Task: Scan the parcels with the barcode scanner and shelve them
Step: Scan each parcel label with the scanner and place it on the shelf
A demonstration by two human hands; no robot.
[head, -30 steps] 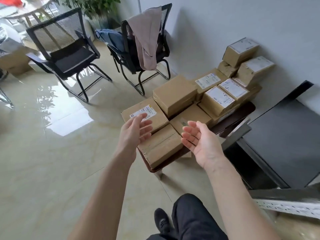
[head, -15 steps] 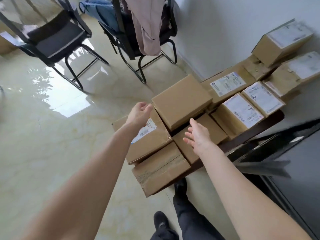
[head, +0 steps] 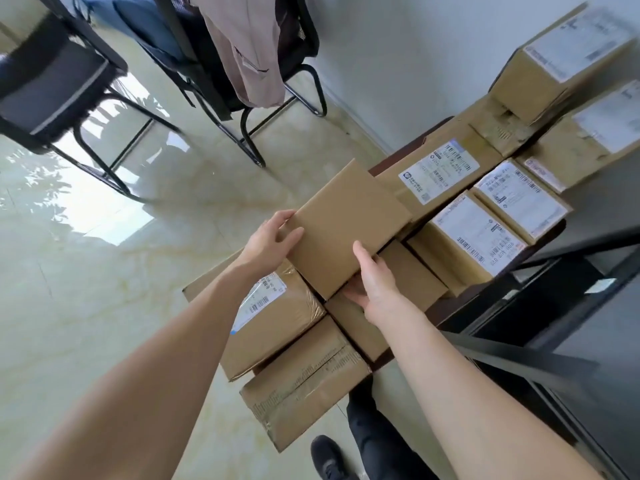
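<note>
A plain brown cardboard parcel [head: 346, 230] with no label showing lies on top of the pile. My left hand [head: 273, 239] grips its left edge, thumb on top. My right hand [head: 372, 282] holds its near right corner, thumb on top and fingers underneath. Around it lie several more parcels on a low dark table [head: 540, 244]: one with a white label [head: 277, 320] under my left forearm, a taped one [head: 304, 389] at the near edge, and labelled ones [head: 474, 237] to the right. No barcode scanner is in view.
Two black chairs [head: 59, 88] stand on the glossy tiled floor at the back left, one draped with a pinkish garment [head: 252, 53]. A dark metal shelf frame [head: 568, 341] fills the right side. My dark shoe [head: 329, 455] and trouser leg are below the table edge.
I have stepped closer to the pile. Both hands, empty and apart before, have reached forward and taken hold of the plain top parcel from either side.
</note>
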